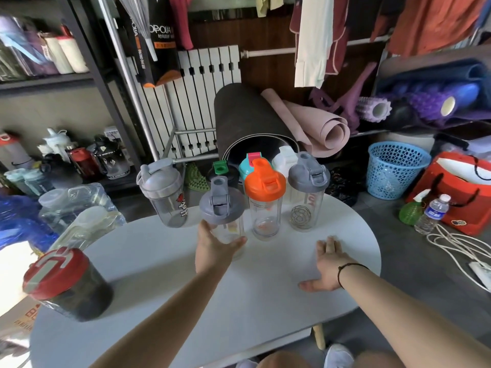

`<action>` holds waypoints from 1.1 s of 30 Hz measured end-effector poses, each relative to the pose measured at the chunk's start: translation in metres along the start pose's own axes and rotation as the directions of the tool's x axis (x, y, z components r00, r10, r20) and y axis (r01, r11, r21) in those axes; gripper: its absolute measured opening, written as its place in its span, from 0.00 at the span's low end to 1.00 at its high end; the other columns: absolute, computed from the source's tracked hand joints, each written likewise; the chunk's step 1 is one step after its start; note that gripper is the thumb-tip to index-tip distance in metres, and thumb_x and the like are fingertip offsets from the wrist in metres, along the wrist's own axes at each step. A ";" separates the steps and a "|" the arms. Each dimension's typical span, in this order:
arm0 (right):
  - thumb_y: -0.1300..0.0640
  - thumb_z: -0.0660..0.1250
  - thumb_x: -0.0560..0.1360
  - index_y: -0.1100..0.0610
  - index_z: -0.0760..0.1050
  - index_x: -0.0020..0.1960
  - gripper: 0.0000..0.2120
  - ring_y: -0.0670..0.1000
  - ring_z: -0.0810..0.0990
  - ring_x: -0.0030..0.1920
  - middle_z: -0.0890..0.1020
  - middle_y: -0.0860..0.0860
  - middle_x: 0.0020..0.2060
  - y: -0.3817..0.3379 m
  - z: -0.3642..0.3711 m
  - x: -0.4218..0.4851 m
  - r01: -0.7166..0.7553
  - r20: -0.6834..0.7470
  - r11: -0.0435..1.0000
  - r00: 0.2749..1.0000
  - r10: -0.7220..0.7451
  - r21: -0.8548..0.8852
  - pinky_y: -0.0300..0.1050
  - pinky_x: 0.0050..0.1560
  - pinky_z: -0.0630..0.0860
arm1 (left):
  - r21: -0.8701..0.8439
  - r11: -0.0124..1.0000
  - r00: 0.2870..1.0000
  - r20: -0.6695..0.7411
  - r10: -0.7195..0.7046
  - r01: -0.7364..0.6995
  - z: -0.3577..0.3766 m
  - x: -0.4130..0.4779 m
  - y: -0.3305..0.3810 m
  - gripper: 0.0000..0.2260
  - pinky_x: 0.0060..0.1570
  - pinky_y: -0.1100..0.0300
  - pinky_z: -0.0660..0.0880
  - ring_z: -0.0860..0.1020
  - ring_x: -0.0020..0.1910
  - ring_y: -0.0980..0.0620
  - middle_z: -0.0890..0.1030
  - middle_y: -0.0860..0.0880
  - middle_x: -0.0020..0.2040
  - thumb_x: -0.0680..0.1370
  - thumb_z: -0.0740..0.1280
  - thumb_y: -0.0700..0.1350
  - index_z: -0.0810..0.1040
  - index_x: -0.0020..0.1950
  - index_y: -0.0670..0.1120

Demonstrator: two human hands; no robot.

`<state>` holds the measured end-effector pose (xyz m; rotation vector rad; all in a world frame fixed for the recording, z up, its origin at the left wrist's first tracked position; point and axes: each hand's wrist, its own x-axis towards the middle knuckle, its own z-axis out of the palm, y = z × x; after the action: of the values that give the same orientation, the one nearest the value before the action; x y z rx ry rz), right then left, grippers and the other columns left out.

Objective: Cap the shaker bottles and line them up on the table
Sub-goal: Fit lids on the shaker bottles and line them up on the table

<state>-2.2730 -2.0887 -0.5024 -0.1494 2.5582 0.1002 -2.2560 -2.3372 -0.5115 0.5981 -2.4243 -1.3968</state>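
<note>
red-lid bottle (pixel 66 282): dark shaker, capped, sitting way off at the surface's near-left edge, well apart from the rest
water jugs (pixel 77 205): clear shrink-wrapped pack just past the surface's left rim, off the surface
grey-lid bottle far left (pixel 164 192): smoky cup with red lettering, capped, at the back edge, a bit apart from the cluster
left hand (pixel 216 244): wrapped around the lower half of a clear bottle, thumb on one side, fingers round the front
held bottle (pixel 222 211): clear, grey flip lid on, upright, just in front-left of the orange one
orange-lid bottle (pixel 265 200): clear, capped, standing right beside the held bottle
back row: black one with green tab (pixel 220 172), teal/pink lid (pixel 248 162), white lid (pixel 284 160), mostly hidden behind the front bottles
grey-lid bottle right (pixel 308 192): clear, wire whisk ball inside, capped
right hand (pixel 325 264): flat on the white surface (pixel 172 301), fingers spread, holding nothing, black band on wrist
blue basket (pixel 396 170): on the floor, right of the surface
</note>
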 end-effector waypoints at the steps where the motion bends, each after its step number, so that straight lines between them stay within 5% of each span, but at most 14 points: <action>1: 0.26 0.61 0.66 0.64 0.30 0.76 0.62 0.62 0.35 0.77 0.33 0.66 0.75 0.000 0.000 0.000 0.001 -0.001 1.000 1.000 -0.001 0.006 0.53 0.77 0.51 | 0.013 1.000 1.000 -0.025 -0.004 0.004 0.003 0.002 0.001 0.35 0.56 0.50 0.75 0.74 0.61 0.46 0.72 0.49 0.63 0.63 0.79 0.54 0.65 0.62 0.46; 33: 0.26 0.62 0.66 0.62 0.30 0.76 0.62 0.62 0.34 0.77 0.32 0.64 0.75 0.003 0.008 0.006 0.009 -0.034 0.998 0.999 -0.007 0.063 0.54 0.77 0.46 | 0.023 0.997 0.993 -0.093 -0.076 0.079 0.027 0.008 0.007 0.46 0.59 0.42 0.74 0.71 0.65 0.43 0.67 0.47 0.69 0.64 0.76 0.61 0.55 0.74 0.49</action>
<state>-2.2737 -2.0857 -0.5123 -0.1380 2.5904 0.0133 -2.2759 -2.3180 -0.5185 0.7541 -2.3734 -1.3374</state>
